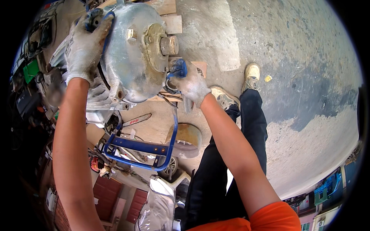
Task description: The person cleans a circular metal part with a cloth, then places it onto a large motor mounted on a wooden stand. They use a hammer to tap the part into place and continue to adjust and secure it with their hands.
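Note:
A large grey electric motor (133, 50) lies in front of me, its stubby shaft (169, 46) pointing right out of a greasy hub. My left hand (84, 48), in a stained white glove with a dark coating on the fingers, is curled over the motor's left side, by the ribbed casing. My right hand (191, 82), gloved with blue fingertips, is closed just below the shaft. Its fingers bend round a ring-shaped metal piece (172, 85), partly hidden by them. Whether that piece joins the motor I cannot tell.
Wooden blocks (173, 24) lie under the motor. Nearer stand a blue tubular frame (140, 145), a rusty metal drum-like ring (185, 138) and a plastic-wrapped seat (156, 206). Tools and cables crowd the left. My shoes (251, 77) are on the concrete floor at right.

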The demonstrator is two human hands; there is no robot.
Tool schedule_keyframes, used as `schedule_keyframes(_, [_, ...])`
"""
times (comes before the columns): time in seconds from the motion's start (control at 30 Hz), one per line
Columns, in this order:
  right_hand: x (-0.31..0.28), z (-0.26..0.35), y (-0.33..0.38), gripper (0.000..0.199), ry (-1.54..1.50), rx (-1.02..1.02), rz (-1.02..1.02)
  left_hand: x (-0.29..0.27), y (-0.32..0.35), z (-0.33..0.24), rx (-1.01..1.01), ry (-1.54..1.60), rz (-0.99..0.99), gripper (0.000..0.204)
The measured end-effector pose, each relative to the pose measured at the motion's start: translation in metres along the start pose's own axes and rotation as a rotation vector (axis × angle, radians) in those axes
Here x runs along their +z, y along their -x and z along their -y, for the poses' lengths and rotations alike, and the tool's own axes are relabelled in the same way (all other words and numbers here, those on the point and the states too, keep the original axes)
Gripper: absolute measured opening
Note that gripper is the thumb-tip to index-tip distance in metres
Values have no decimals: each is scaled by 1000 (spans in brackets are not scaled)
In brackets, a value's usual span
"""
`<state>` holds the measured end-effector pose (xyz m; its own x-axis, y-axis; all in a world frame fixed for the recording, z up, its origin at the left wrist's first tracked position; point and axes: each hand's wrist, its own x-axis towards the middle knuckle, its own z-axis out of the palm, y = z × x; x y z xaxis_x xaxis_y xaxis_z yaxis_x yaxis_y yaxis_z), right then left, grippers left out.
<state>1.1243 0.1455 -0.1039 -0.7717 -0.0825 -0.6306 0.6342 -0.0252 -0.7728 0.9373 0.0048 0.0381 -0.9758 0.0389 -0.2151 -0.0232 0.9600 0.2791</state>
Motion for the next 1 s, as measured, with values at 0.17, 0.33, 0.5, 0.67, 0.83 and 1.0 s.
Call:
schedule_keyframes(0.17, [-4,13,-1,24,216,-173,46,-4,3,-6,4,-89,20,45])
schedule_keyframes(0.33, [-8,20,-12,32,391,-15,217,-2,-1,8,49,-65,-32,46])
schedule_keyframes(0.5, [-7,-4,-29,24,173,-32,323,2,-1,1,7,-9,-36,46])
schedule_keyframes(0.67, [5,3,-25,28,-398,215,222,1,1,2,21,-61,-66,47])
schedule_keyframes(0.83, [3,8,-19,32,351,-179,144,0,0,5,-2,-127,-33,47])
schedule_keyframes(1.0, [17,-26,-33,36,-637,289,284,4,-4,-1,24,-93,-24,49])
